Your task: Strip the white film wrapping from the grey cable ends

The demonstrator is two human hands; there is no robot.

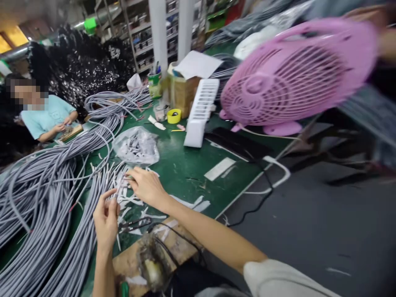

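Note:
Long bundles of grey cable [62,222] cover the left side of the green table [182,165]. Beside the stripped cable ends, my left hand [107,214] has its thumb and fingers bent together; whatever is between them is too small to name. Just right of it, my right hand [145,185] pinches something thin that I cannot make out, above white scraps [126,200]. Dark-handled scissors [134,224] lie below the two hands. A clear plastic bag [137,146] of small pieces sits beyond them.
A pink fan [287,78] stands at the right, near a white power strip [202,111], a cardboard box [184,93] and yellow tape [173,116]. A wooden board [133,258] lies at the near edge. At far left, a person in light blue [51,115] handles something.

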